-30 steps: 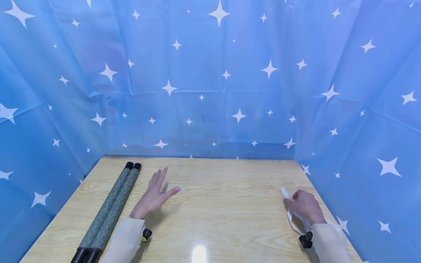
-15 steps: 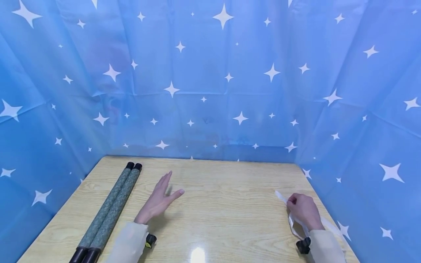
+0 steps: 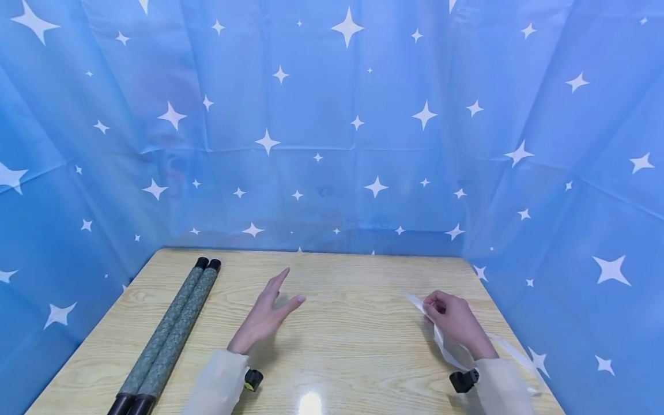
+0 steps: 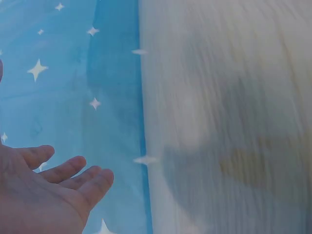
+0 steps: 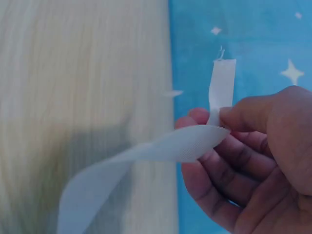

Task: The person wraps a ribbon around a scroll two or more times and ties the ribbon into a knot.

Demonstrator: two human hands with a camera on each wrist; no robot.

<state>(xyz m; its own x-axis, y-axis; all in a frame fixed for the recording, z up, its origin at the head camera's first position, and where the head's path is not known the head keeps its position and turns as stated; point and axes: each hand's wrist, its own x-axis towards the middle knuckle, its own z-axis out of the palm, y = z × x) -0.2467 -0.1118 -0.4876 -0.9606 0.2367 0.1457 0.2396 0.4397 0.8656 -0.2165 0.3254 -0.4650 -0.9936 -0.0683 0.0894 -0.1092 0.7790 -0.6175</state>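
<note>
My right hand [image 3: 453, 321] pinches a white ribbon [image 5: 92, 190] between thumb and fingers, above the right part of the table. In the right wrist view a short frayed end sticks up past the fingertips, while the longer part twists away to the lower left. The head view shows the rest of the ribbon trailing behind the wrist toward the table's right edge. My left hand [image 3: 264, 317] hovers over the table left of centre, fingers straight and thumb spread, holding nothing. The left wrist view shows this hand [image 4: 48, 195] palm up with nothing on it.
Two grey-green patterned rolls [image 3: 173, 328] with dark end caps lie side by side along the left of the wooden table [image 3: 353, 357]. A blue curtain [image 3: 321, 115] with white stars hangs behind the table and on both sides.
My right hand has moved left and lifted the ribbon along, drawing its trailing part into a longer line. The left hand has shifted right, toward the table's middle. The rolls stay put.
</note>
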